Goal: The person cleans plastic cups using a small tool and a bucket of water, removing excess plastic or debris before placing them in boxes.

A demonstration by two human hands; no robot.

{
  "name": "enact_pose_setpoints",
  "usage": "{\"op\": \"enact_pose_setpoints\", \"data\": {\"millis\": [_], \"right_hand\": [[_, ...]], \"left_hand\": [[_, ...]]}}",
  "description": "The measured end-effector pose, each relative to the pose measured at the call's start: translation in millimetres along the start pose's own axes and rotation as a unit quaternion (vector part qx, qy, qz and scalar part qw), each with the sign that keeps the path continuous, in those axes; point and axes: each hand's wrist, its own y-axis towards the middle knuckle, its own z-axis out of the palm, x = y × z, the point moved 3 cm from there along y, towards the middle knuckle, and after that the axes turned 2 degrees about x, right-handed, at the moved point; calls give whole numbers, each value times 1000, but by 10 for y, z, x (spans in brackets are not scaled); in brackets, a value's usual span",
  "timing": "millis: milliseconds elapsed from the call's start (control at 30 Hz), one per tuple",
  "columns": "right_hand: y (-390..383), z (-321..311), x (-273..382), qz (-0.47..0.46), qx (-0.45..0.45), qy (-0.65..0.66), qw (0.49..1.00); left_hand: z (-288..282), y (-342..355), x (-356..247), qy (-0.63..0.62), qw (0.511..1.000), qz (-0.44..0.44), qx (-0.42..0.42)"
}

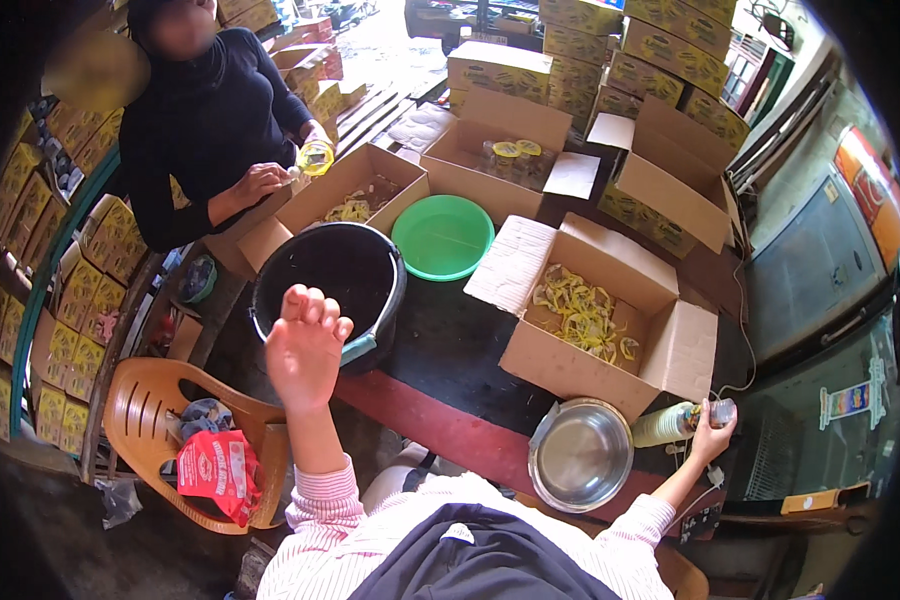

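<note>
My left hand (305,350) is raised at the front rim of a black bucket (325,275) with a pale handle, palm turned up, fingers loosely bent and apart, holding nothing. At the right edge of the dark table, my right hand (712,430) grips a clear plastic container (722,412) at the end of a lying white stack of cups (660,425). A steel bowl (580,455) lies beside it. Behind the bowl, an open cardboard box (650,345) holds several yellow strips (580,310). A green basin (442,237) stands right of the bucket.
A person in black (200,130) across the table holds a yellow-lidded container (315,158). Further open boxes (485,150) and stacked cartons (670,40) stand behind. An orange chair (145,410) with a red bag (215,475) is at left; a glass-fronted cabinet (810,270) is at right.
</note>
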Motion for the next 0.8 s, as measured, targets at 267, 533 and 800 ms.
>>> {"op": "enact_pose_setpoints", "data": {"millis": [267,533,800], "right_hand": [[-374,-270,1119,-174,-364,-176,898],[-501,505,2298,-285,-200,-36,937],[-641,1382,3003,-292,4,96,952]], "left_hand": [[1554,277,-507,-47,890,44,452],[1685,373,-700,-56,867,34,494],[922,569,-526,40,934,119,334]]}}
